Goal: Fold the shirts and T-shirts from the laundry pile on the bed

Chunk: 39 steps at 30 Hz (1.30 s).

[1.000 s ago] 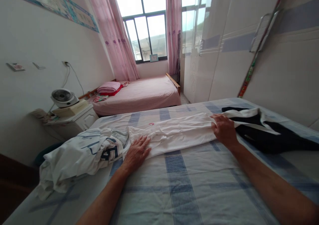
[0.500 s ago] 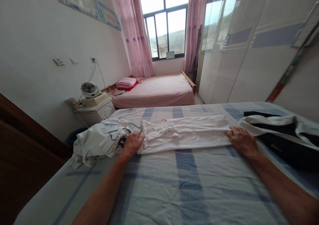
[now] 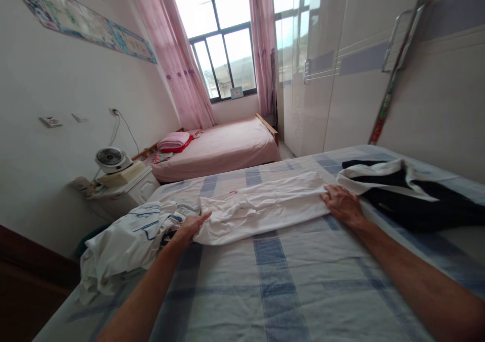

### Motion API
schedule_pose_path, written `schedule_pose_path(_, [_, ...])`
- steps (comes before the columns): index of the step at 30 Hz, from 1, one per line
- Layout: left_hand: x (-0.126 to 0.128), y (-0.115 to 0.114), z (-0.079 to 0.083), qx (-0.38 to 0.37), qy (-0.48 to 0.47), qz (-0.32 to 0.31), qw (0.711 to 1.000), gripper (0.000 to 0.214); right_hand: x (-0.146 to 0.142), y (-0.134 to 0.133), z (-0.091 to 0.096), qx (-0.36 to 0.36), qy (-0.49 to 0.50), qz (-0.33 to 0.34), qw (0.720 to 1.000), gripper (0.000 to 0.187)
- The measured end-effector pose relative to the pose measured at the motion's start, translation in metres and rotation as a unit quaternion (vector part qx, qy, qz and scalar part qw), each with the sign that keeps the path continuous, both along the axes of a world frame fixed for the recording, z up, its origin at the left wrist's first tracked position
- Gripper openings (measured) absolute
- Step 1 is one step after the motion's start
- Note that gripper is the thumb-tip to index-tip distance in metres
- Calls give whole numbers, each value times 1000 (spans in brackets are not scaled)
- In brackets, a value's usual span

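Observation:
A long white garment (image 3: 265,205), folded into a narrow strip with creases along it, lies across the blue-and-white bedding. My left hand (image 3: 192,226) pinches its left end, thumb along the top. At the opposite end my right hand (image 3: 343,204) grips the cloth, its fingers bent over the edge. Just left of my left hand is a crumpled heap of white clothes (image 3: 125,236) with dark blue lines. Beyond my right hand lies a black-and-white garment (image 3: 405,200). Which kind of garment the white one is, I cannot tell.
The bed (image 3: 242,291) under my arms has a patchwork-striped cover. Past its far edge stands a pink-covered bed (image 3: 227,142). A small fan (image 3: 111,159) sits on a white bedside cabinet (image 3: 140,188) at left. Glossy wardrobe doors (image 3: 341,79) line the right side.
The view has turned right and tilted, so the room appears shifted left. Both hands stay at the ends of the white garment, and its left end now bulges slightly beside my left hand.

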State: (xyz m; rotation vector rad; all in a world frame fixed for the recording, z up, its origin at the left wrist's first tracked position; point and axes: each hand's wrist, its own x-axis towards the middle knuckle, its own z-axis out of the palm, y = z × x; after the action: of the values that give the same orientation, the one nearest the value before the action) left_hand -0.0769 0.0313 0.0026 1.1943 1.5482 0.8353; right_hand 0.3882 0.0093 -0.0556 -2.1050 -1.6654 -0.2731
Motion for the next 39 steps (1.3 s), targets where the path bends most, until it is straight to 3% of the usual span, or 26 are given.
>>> schedule_pose_path(3, [11,-1,0,-39,-46,-22,998,40,-1,-1,2,11,5,5,1000,37])
schedule_pose_path(9, [21,-6,0,13,-66,2,998,34,-5,-2,7,33,30,7,999,39])
schedule_pose_path(12, [27,-6,13,12,-66,-17,998,34,-5,-3,11,47,45,2,998,40])
schedule_pose_path(15, [44,-1,37,53,-103,-37,993,37,-3,-2,12,74,48,-1,996,39])
schedule_pose_path(20, [110,16,80,128,-179,-94,971,36,4,2,12,129,82,-9,988,37])
schedule_pose_path(24, [192,30,93,131,-239,-161,949,41,11,4,11,156,126,-14,980,37])
schedule_pose_path(27, [251,35,83,110,-248,-221,937,51,15,4,10,158,176,-17,972,38])
schedule_pose_path(29, [277,36,70,113,-180,-244,946,56,17,4,9,161,196,-22,967,39])
schedule_pose_path(31, [286,36,54,144,-84,-233,958,55,21,6,8,166,206,-32,964,40])
schedule_pose_path(34, [270,36,30,194,-7,-184,964,42,26,7,9,179,225,-52,956,43])
schedule_pose_path(37, [231,34,12,200,19,-147,968,38,23,3,20,202,227,-75,950,42])
schedule_pose_path(39, [204,29,4,195,33,-127,972,38,11,-5,33,221,182,-46,957,40])
